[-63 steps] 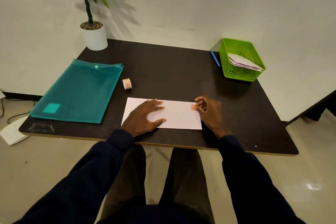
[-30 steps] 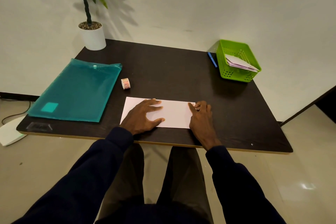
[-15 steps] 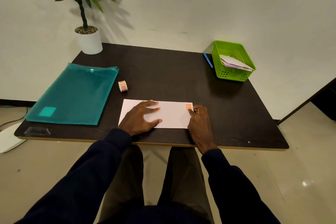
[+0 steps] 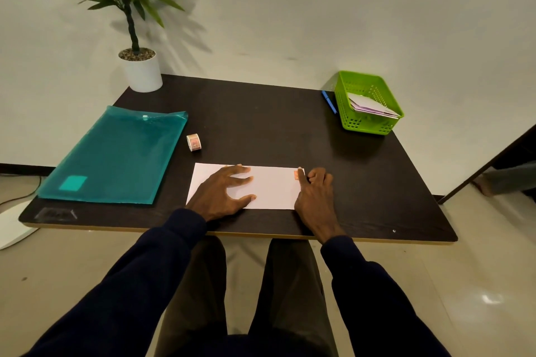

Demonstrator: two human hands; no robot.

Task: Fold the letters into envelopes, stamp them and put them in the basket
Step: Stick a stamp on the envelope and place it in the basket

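Note:
A white envelope (image 4: 272, 187) lies flat near the front edge of the dark table (image 4: 261, 124). An orange stamp (image 4: 296, 174) sits at its top right corner. My left hand (image 4: 223, 191) rests flat on the envelope's left half with fingers spread. My right hand (image 4: 314, 197) lies at the envelope's right end, its index finger stretched out beside the stamp and the other fingers curled. A roll of stamps (image 4: 193, 142) stands left of the envelope, further back. The green basket (image 4: 352, 122) at the back right holds several envelopes (image 4: 369, 106).
A teal plastic folder (image 4: 116, 156) covers the left part of the table. A potted plant (image 4: 142, 69) stands at the back left corner. A blue pen (image 4: 329, 101) lies just left of the basket. My legs show below the table's front edge.
My right hand slid from covering the stamp corner to the envelope's right end, so the stamp now shows. My left hand stayed flat on the envelope.

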